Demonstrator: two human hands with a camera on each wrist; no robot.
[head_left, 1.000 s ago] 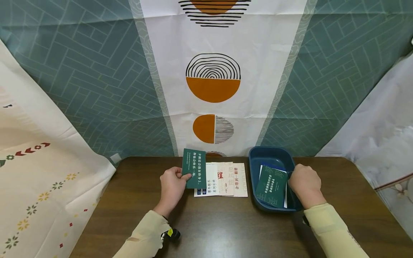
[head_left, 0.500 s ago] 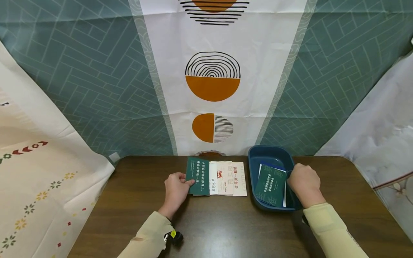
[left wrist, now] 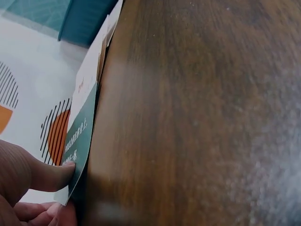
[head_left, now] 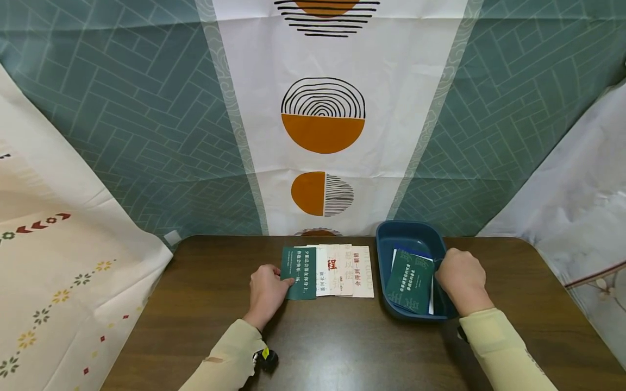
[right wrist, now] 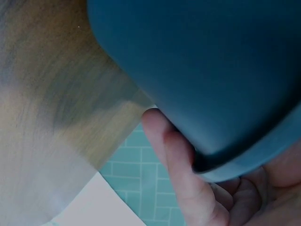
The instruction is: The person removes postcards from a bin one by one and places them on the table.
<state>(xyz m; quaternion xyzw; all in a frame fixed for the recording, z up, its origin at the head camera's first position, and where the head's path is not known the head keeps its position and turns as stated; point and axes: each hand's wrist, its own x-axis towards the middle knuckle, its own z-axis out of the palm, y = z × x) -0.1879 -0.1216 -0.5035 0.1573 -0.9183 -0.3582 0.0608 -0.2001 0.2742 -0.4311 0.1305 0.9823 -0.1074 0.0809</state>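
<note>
A dark green card (head_left: 302,274) with white writing lies over the left end of a row of overlapping pale cards (head_left: 340,271). Its left edge is pinched by my left hand (head_left: 267,290), thumb on top and fingers beneath, as the left wrist view shows. To the right stands a blue plastic bin (head_left: 408,231) holding another green card (head_left: 411,281) on top of white and blue ones. My right hand (head_left: 461,279) grips the bin's right rim; in the right wrist view its fingers (right wrist: 181,169) curl against the outer wall and under the lip.
The brown wooden table (head_left: 342,347) ends at the back against a patterned cloth (head_left: 323,70) in green, white and orange. Pale cloths hang at the left and right sides. A dark wrist device (head_left: 265,359) sits by the left sleeve.
My left hand has lowered the green card from above the row and laid it on the row's left end, still pinching it. The right hand and the bin have stayed put.
</note>
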